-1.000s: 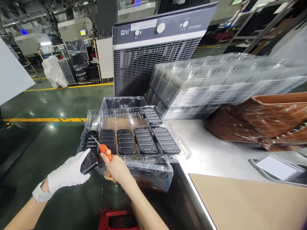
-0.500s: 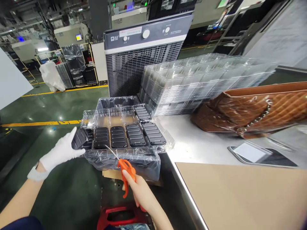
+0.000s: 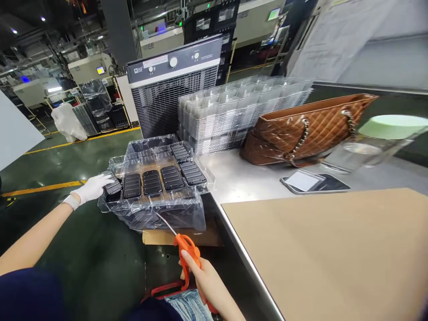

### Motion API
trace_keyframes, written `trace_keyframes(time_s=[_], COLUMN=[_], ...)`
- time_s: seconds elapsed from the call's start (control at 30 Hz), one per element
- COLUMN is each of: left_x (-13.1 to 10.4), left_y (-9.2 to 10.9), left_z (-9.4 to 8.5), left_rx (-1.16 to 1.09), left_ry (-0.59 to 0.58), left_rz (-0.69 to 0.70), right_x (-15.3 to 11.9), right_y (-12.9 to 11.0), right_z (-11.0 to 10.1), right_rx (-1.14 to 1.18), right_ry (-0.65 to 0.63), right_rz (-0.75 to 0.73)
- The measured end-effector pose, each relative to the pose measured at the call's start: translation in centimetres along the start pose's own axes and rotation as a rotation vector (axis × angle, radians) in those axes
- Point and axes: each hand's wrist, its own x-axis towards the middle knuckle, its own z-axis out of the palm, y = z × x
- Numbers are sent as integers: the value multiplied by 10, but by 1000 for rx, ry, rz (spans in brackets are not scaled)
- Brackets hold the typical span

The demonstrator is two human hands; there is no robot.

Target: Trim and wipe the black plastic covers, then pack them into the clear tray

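The gloved left hand now grips the black part and sets it down in the clear tray's end slot, while the right hand has pulled the orange tool back, fingers wrapped round it

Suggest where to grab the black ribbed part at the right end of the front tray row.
Probably pinch that black ribbed part across its two long edges, coming from above: it lies flat, ribbed face up, in a clear tray pocket, and the neighbouring part crowds its left side, so a top-down grip looks easiest.
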Motion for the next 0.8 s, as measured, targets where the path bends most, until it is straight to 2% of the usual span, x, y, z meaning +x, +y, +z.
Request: trace_keyframes(time_s=[0.13,0.27,0.4,0.57,0.67,0.8], left_x=[28,57,61,57,60,57], left_y=[3,8,11,18,27,38], left_z=[21,27,20,14,25,49], left_rx=[-53,-109,-132,-152,-164,-158], left_ry=[150,130,88,167,175,226], left_rz=[-337,-467,-480,-306,-238,-270], right_x=[-13,-30,-43,-47,-49,-55], right_y=[17,33,42,46,47,56], right_z=[-1,-5,-5,3,6,6], right_rx=[27,73,129,108,68,55], right_ry=[28,79,163,171,178,240], right_rz=[-8,15,62,75,76,108])
